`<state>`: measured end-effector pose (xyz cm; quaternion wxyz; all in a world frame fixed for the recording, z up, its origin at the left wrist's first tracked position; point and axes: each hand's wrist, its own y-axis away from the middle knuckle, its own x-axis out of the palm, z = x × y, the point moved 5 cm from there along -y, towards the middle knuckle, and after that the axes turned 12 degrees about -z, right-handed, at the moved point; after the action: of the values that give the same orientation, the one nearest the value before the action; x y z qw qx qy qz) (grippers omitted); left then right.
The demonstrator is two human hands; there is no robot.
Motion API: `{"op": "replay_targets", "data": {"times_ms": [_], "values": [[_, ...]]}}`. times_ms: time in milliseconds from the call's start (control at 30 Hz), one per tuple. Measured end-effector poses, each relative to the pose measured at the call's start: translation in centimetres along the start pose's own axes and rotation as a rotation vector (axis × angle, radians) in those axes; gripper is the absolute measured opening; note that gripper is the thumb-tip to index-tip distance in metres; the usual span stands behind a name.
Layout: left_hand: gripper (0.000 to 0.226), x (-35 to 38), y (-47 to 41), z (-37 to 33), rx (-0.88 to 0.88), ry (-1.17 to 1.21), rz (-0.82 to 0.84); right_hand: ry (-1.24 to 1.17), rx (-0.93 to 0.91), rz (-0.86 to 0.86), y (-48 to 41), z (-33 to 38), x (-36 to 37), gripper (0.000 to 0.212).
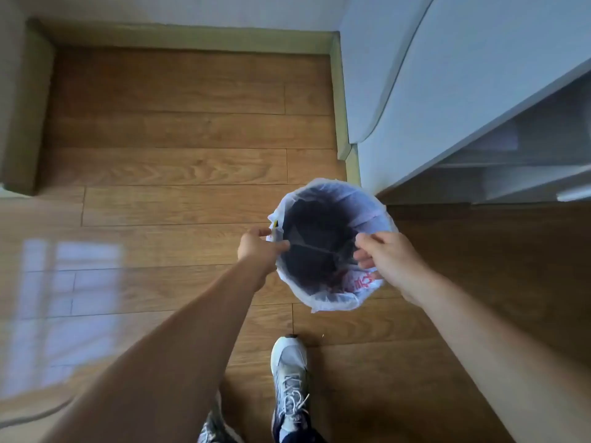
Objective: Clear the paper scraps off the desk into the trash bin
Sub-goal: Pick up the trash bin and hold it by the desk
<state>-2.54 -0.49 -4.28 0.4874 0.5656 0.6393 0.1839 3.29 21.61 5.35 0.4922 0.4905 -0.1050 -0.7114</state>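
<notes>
A round trash bin [332, 193] lined with a white plastic bag stands on the wood floor below me, its inside dark. My left hand [257, 247] pinches the bag at the bin's left rim. My right hand [388, 257] grips the bag at the right rim, fingers curled over the edge. No paper scraps show in either hand or inside the bin. The desk top is out of view.
White furniture [463, 91] with a shelf opening rises at the right, close behind the bin. A baseboard [192, 36] runs along the far wall. My white sneaker [289, 378] stands just in front of the bin. A pale piece of furniture [19, 107] stands at the left.
</notes>
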Motion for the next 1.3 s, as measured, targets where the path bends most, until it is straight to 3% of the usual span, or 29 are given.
{"op": "replay_targets", "data": {"times_ms": [200,333,467,800,1033,1300], "values": [[0.014,0.8,-1.1,0.2,0.059,-0.061,0.054,-0.009,0.016,-0.015,-1.7,-1.1,1.5,0.029],[0.013,-1.0,1.8,-0.6,0.039,0.025,0.122,-0.019,0.055,0.009,-0.1,0.0,1.2,0.028],[0.011,-6.0,4.0,-0.6,-0.062,0.159,0.066,0.007,0.019,0.059,2.9,3.1,1.1,0.027],[0.014,-24.4,13.1,-4.3,-0.131,0.423,-0.086,0.091,-0.201,0.217,15.0,21.5,3.4,0.031],[0.01,-38.1,22.0,-4.9,-0.165,0.606,-0.297,0.163,-0.418,0.353,27.8,34.6,4.2,0.032],[0.026,-51.7,30.0,-3.6,-0.221,0.833,-0.375,0.248,-0.671,0.514,41.6,45.6,5.6,0.027]]}}
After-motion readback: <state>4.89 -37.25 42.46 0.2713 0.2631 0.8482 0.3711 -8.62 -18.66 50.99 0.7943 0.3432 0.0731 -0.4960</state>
